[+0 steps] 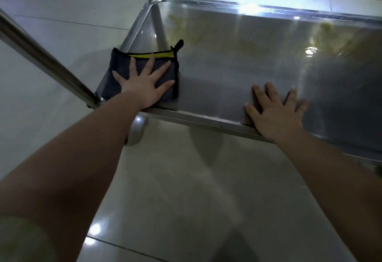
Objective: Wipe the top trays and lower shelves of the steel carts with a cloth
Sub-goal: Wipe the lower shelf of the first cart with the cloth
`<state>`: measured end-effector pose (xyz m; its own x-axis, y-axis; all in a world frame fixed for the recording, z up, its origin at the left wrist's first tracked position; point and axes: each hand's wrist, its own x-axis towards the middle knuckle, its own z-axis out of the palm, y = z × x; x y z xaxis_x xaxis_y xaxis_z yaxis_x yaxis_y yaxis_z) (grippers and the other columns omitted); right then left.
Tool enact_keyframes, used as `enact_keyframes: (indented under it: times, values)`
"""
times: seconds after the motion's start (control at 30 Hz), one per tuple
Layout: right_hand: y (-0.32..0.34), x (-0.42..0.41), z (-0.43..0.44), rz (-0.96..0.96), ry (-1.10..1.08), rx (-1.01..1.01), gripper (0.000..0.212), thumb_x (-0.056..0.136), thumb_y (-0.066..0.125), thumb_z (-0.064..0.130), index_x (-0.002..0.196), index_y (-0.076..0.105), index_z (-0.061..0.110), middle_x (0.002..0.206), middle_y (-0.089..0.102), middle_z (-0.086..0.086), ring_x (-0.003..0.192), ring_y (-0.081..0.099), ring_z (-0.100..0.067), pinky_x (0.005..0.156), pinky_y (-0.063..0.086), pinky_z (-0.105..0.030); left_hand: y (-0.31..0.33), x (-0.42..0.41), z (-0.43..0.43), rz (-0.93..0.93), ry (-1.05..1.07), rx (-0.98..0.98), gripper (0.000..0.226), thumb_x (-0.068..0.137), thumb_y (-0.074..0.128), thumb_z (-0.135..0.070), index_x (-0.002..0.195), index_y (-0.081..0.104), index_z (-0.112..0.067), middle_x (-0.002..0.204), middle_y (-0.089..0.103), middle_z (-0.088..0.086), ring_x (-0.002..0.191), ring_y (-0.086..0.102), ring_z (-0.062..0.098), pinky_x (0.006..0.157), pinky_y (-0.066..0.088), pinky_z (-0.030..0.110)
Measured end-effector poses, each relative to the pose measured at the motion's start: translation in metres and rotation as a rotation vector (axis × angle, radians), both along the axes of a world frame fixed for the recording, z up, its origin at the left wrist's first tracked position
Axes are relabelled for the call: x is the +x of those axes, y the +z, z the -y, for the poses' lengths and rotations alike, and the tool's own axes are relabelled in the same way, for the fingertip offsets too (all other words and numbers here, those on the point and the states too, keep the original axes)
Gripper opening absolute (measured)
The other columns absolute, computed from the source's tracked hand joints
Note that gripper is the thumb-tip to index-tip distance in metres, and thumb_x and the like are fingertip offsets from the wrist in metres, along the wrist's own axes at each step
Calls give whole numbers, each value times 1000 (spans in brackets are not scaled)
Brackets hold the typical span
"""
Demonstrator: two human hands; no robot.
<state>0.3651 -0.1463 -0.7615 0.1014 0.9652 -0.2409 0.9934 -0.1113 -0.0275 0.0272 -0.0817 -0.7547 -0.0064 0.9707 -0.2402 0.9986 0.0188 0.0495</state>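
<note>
Pale tiled floor (186, 189) all round, and a steel cart's lower shelf (217, 75) with a cloth pressed flat on it.

The cloth (122, 62) is dark grey, folded into a rectangle, black-edged, with a yellow strip along its far side and a small black loop at one corner. It lies in the shelf's near left corner, under the left hand (144, 84), whose fingers are straight and spread, not gripping. The right hand (275, 115) rests flat on bare steel at the shelf's near edge, holding nothing, well apart from the cloth.
</note>
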Motion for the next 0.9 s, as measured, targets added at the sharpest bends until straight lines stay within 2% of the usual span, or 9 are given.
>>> enact_keyframes:
  times: [0.13,0.33,0.53,0.73,0.9]
  values:
    - [9,-20,-28,-15,17,43,60,95,10,65,151,9,42,163,2,6,142,-12,-53,111,-12,-65,0,1,-1,5,1,-15,60,85,14,-81,138,-10,-68,158,-21,-20,146,-20,33,102,-9,77]
    - [-4,-43,-49,9,74,59,66,90,3,71,150,-9,46,163,-11,9,146,-12,-44,112,-5,-67,-3,-1,5,33,-10,-5,61,83,12,-82,138,-9,-68,159,-20,-20,146,-21,32,103,-11,77]
    - [-18,-40,-51,5,58,102,67,87,0,73,149,-9,49,163,-9,11,146,-12,-42,112,-8,-65,-8,-4,-3,42,-14,39,73,67,-2,-91,136,-9,-70,160,-15,-19,147,-19,31,102,-11,78]
    - [-20,-40,-53,20,60,137,66,88,-1,71,149,-8,49,163,-8,10,146,-10,-44,112,-8,-65,-6,11,-58,52,-21,61,69,74,9,-90,138,0,-69,161,-10,-20,147,-16,33,100,-12,79]
    - [-20,-43,-52,30,56,128,67,85,-4,71,148,-10,49,163,-9,11,146,-10,-44,112,-8,-66,-1,55,-97,30,-46,10,66,80,11,-87,140,-4,-66,161,-11,-18,146,-19,38,98,-10,82]
